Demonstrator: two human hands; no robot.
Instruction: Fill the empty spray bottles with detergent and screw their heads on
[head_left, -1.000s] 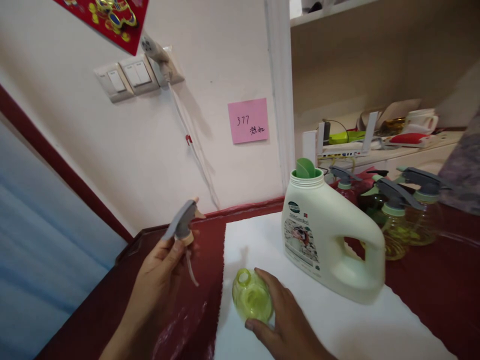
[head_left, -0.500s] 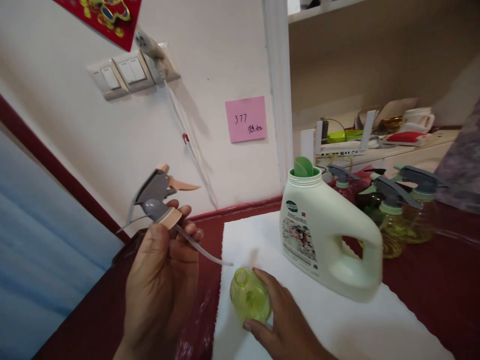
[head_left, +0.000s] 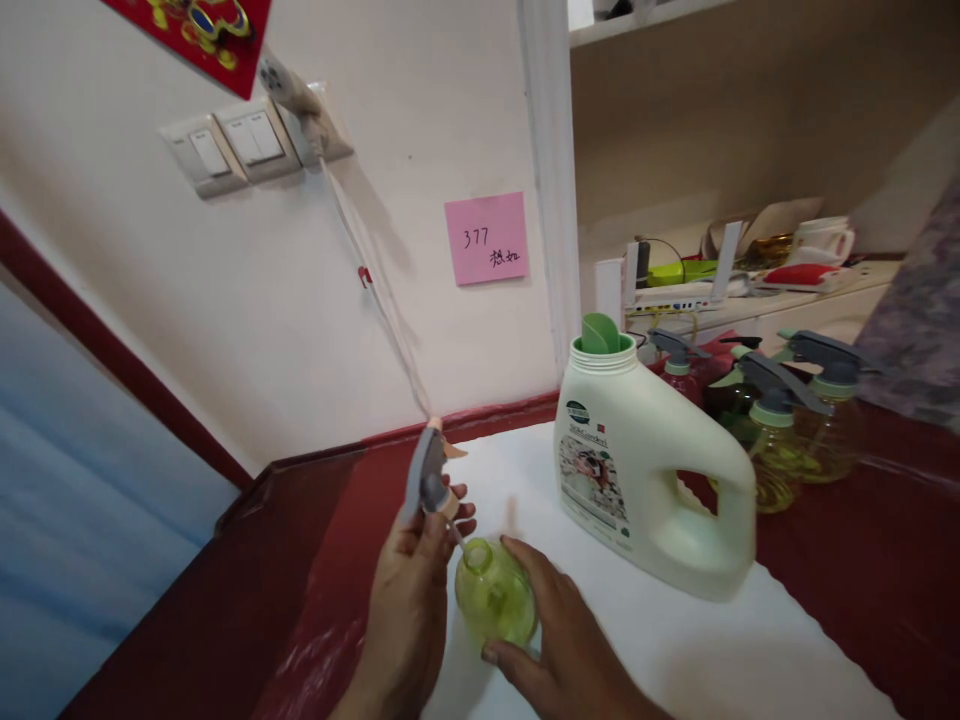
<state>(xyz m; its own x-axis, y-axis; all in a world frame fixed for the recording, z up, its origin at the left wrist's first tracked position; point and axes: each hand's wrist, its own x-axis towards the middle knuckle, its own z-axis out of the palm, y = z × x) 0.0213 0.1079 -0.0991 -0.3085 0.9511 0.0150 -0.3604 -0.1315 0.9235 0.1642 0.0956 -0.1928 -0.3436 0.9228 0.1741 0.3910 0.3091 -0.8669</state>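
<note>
Trigger sprayer head (head_left: 424, 468): grey plastic, with a tan collar (head_left: 448, 503); held nearly upright and slightly tilted, nozzle end pointing up; the collar faces down toward the bottle.

Dip tube (head_left: 454, 532): thin, pale; runs down and to the right from the collar; its lower end meets the bottle neck in this view; entry into the mouth cannot be confirmed.

Green bottle (head_left: 495, 595): translucent yellow-green plastic, uncapped; tilted on the white sheet (head_left: 675, 650); long axis runs from the open neck (head_left: 478, 555), upper left, to the base, lower right.

Left hand (head_left: 405, 590): clenched around the sprayer's collar end; directly below and left of the sprayer; nearer the bottle's neck.

Right hand (head_left: 555, 630): grasping the bottle from the right; fingers (head_left: 521, 548) over the top of the body, thumb (head_left: 491, 653) at the near side; nearer the bottle's body and base.

Hand spacing: close together, with the bottle's neck between them and the left hand's knuckles just beside it.

Counter (head_left: 862, 560): dark red surface, partly covered by the white sheet.

Detergent jug (head_left: 630, 480): cream plastic, with a green insert (head_left: 600, 335) in its neck; stands just right of the right hand.

Spray bottles (head_left: 776, 470): several, with grey triggers; grouped behind the jug.

Wall: pink sticky note (head_left: 486, 238) and switch plate (head_left: 240, 140), above the counter's far edge.
</note>
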